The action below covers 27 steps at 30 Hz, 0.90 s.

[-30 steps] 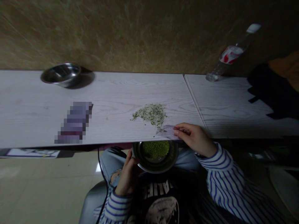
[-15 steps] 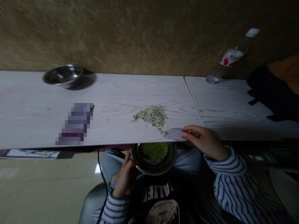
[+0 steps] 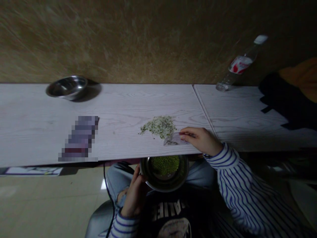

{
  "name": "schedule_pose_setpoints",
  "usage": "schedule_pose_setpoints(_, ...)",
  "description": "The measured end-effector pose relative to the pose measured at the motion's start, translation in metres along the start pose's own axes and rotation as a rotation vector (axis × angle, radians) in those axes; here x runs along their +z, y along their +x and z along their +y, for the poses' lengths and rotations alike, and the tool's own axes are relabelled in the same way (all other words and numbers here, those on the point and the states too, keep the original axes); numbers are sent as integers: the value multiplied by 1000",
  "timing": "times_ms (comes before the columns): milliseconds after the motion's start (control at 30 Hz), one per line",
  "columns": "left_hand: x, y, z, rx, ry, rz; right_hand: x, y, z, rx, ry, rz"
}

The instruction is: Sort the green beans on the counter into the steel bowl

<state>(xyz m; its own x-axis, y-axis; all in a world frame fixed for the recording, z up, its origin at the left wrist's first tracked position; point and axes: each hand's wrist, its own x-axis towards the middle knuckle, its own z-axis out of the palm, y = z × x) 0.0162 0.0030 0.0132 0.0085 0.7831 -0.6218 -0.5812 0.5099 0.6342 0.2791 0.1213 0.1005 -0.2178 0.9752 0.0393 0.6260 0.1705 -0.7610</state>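
My left hand [image 3: 135,193] grips the rim of a steel bowl [image 3: 184,172] held over my lap, just under the table edge. Green mung beans [image 3: 165,164] lie inside it. Between the thumb and fingers of my right hand [image 3: 201,138] is a clear plastic protractor [image 3: 176,138], low over the tabletop. Its far end touches the near right side of a spread pile of white grains mixed with green beans [image 3: 159,126]. The bowl sits right below this pile, at the table's front edge.
A second steel bowl [image 3: 68,88] stands at the back left by the wall. Nearer is a blurred-out flat object [image 3: 80,138]. A plastic bottle [image 3: 239,64] stands at the back right, beside dark and orange cloth [image 3: 292,92]. A seam [image 3: 203,107] crosses the table.
My right hand has moved the protractor left and slightly away from the table edge, into the pile's near side. The left hand still holds the bowl. The view has tilted slightly.
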Motion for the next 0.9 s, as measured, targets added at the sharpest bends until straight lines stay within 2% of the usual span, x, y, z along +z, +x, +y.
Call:
schedule_pose_setpoints(167, 2, 1, 0, -5, 12, -1, 2, 24, 1, -30, 54, -24)
schedule_pose_setpoints(267, 3, -1, 1, 3, 23, -3, 1, 28, 3, -31, 90, -3)
schedule_pose_setpoints(567, 10, -5, 3, -22, 18, -20, -23, -1, 19, 106, 101, 211)
schedule_pose_setpoints(700, 15, -7, 3, -23, 21, 5, -23, -4, 22, 141, 128, 207)
schedule_pose_setpoints(900, 12, -6, 2, -21, 31, 1, -10, -4, 22, 129, 135, 176)
